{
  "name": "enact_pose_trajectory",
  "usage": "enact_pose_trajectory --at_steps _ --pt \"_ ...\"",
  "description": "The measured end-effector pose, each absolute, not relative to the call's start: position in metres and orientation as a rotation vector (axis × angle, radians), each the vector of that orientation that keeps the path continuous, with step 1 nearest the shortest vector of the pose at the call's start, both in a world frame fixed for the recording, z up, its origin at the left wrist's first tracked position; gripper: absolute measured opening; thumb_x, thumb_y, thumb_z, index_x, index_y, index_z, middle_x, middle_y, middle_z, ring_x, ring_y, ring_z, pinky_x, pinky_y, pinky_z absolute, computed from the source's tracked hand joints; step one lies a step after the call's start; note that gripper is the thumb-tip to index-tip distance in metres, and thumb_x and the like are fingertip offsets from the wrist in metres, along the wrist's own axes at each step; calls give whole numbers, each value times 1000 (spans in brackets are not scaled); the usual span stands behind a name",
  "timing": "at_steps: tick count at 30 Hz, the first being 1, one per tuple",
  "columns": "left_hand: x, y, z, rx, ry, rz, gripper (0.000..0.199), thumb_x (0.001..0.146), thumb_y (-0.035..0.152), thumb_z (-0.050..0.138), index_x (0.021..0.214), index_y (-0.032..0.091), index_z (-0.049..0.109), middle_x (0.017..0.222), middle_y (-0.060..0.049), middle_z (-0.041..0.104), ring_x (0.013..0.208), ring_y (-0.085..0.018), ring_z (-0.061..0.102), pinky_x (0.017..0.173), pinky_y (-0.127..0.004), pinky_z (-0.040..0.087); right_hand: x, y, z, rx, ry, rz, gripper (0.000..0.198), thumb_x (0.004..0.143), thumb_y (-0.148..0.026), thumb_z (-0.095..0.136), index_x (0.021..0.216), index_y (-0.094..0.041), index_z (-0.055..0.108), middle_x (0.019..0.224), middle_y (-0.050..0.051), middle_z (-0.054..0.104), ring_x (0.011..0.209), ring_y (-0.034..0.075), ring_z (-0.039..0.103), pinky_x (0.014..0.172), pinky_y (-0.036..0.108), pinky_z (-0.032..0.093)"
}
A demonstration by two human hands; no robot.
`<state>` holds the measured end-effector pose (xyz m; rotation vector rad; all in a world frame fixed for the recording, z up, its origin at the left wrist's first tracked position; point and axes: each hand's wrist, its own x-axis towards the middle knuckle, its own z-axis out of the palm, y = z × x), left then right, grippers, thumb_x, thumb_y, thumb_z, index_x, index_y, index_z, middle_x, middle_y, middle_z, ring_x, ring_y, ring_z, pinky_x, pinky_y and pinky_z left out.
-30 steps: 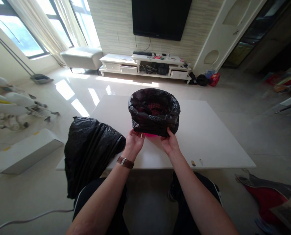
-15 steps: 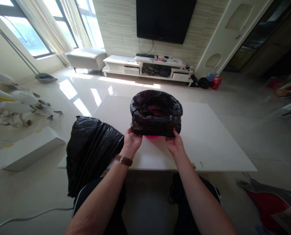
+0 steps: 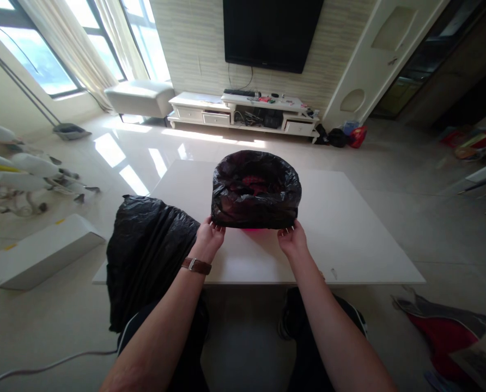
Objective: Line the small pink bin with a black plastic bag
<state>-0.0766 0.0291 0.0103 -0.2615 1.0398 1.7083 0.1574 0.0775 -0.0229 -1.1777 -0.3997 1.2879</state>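
Observation:
A black plastic trash bag [image 3: 254, 209] lines a pink basket [image 3: 256, 181] on the white table, its edge folded outward over the rim. Pink shows through inside, and a strip of it below the bag's front edge. At the front left, my left hand [image 3: 210, 238] has its fingers curled under the folded edge, gripping it. On the front right, my right hand [image 3: 292, 238] holds the same edge, fingertips tucked beneath the plastic. Some fingertips are hidden by the bag. A second black trash bag [image 3: 147, 245] lies spread over the table's left corner, near my left wrist.
The white table [image 3: 349, 234] stands before my knees, with a small clear object [image 3: 333, 274] by its front edge. A long white box [image 3: 42, 253] is on the floor at left. A TV cabinet [image 3: 243, 111] lines the far wall; a red and grey bag [image 3: 451, 332] lies at lower right.
My hands have moved apart along the bag's front edge, the left one outward to the left and the right one slightly right. The front fold looks smoother and stretched wider.

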Motion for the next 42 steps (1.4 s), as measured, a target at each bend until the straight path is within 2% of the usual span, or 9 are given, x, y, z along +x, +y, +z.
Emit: enact_pose_trajectory --at_steps 8,14,17,21,28,33,36,39,42 --pt "-75 25 13 125 1250 1890 22 97 18 59 106 31 74 117 2 72 111 -12 63 79 -19 48 157 69 -8 -1244 -481 1056 36 81 -39 59 116 -30 60 125 -1 66 110 16 61 80 27 46" --pt "-64 25 6 225 1223 1580 28 98 25 53 79 22 73 78 -3 73 81 -19 63 66 -25 49 141 64 -19 -1267 -604 1356 33 76 -47 62 98 -23 69 96 3 73 83 20 67 67 29 50" --pt "-67 26 2 213 1216 1616 19 99 27 59 93 25 78 98 -5 80 98 -20 68 77 -25 53 141 64 -23 -1307 -584 1276 36 77 -44 63 108 -26 68 112 3 72 95 19 66 67 25 49" --pt "-72 28 3 267 1167 1874 20 97 20 64 105 30 79 125 0 78 131 -16 61 101 -21 49 145 64 -12 -1205 -663 1096 48 83 -45 63 129 -33 62 145 0 62 124 15 58 85 24 49" --pt "-59 27 4 259 1237 1563 28 104 31 55 103 25 83 118 -6 82 128 -24 67 110 -37 51 136 62 -13 -1283 -822 1205 51 82 -54 57 122 -26 70 131 5 73 127 25 62 106 41 46" --pt "-66 29 0 273 1265 1765 23 101 20 59 104 28 81 142 1 73 148 -14 52 125 -25 35 143 56 -3 -1279 -908 855 59 85 -44 60 141 -27 59 160 8 50 151 24 40 125 43 31" --pt "-72 30 -4 264 1294 1841 22 97 16 64 103 27 81 140 0 74 146 -14 53 126 -24 33 146 45 18 -1132 -1286 486 65 91 -35 59 155 -31 49 171 8 37 160 26 29 129 50 24" --pt "-74 30 -6 228 1333 1833 21 95 16 64 100 26 81 137 -2 74 147 -17 51 125 -28 36 141 36 37 -1071 -1637 366 66 92 -30 60 157 -38 49 166 4 47 163 32 24 129 58 21" --pt "-74 30 -7 209 1318 1816 22 93 15 65 103 27 81 134 -5 73 141 -20 55 113 -27 47 135 31 46 -1107 -1759 399 55 90 -32 64 145 -39 64 147 3 65 156 36 35 126 61 24"
